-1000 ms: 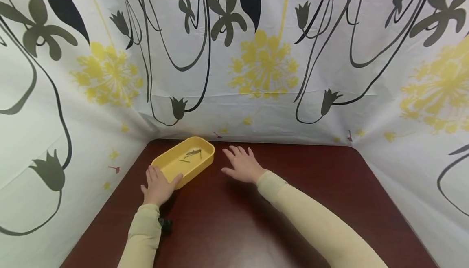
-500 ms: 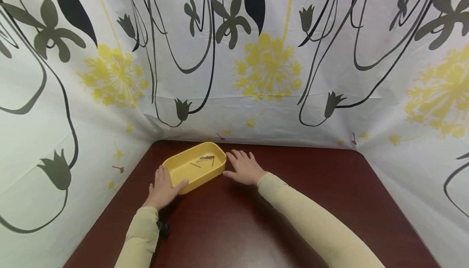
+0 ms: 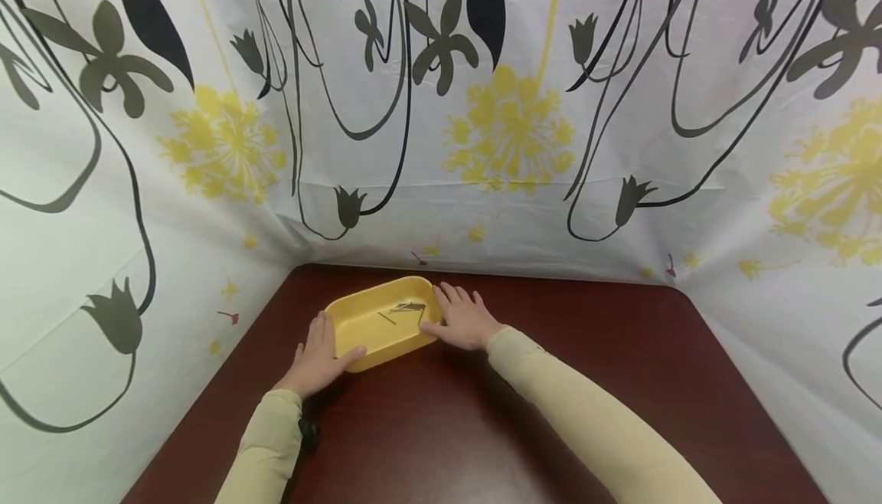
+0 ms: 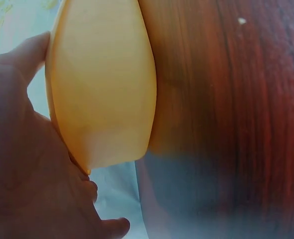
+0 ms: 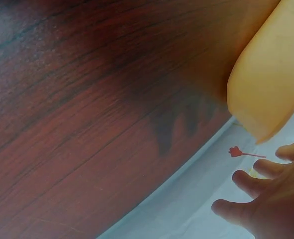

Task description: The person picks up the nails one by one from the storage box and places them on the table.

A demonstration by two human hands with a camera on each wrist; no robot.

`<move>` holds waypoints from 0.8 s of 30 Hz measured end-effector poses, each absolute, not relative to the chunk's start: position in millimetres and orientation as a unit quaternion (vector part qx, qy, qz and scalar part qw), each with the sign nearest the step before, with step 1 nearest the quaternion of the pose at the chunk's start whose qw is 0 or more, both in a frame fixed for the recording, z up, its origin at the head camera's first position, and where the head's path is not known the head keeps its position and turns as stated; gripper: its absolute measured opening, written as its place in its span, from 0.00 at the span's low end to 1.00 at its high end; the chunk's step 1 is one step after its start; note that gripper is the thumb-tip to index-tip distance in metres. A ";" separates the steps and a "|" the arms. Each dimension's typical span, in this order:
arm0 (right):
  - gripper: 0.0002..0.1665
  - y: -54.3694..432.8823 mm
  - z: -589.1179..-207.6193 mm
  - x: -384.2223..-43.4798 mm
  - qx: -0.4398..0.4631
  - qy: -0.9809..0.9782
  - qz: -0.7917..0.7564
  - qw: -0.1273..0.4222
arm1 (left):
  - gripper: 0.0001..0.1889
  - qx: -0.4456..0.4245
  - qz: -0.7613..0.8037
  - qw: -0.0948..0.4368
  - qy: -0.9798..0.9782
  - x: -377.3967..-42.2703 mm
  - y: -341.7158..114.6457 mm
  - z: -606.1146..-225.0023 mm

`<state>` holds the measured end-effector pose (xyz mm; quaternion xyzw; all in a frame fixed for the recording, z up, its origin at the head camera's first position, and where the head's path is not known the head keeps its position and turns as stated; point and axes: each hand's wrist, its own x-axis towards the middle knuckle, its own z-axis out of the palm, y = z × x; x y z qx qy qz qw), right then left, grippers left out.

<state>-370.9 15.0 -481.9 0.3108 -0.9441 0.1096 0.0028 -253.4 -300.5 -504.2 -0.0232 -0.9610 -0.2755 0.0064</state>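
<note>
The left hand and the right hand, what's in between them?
A yellow tray lies between the left hand and the right hand, with some small thin pieces inside it. The head view shows this.

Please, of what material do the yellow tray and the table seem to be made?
Tray: probably plastic, smooth and satin; its thin walls are evenly coloured with rounded corners. Table: wood or wood-look laminate, dark reddish brown, slightly glossy; streaked grain shows and light reflects off it. Real or printed grain, I cannot tell.
</note>
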 end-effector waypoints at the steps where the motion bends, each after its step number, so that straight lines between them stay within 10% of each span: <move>1: 0.61 15.4 -483.0 -371.0 0.309 -0.944 0.113 -0.001 | 0.63 -0.026 -0.276 0.004 -0.961 -253.1 -299.4 -504.7; 24: 0.71 34.9 -498.8 -363.4 0.272 -0.955 0.120 -0.013 | 0.61 -0.066 -0.273 0.005 -0.960 -258.9 -281.7 -508.6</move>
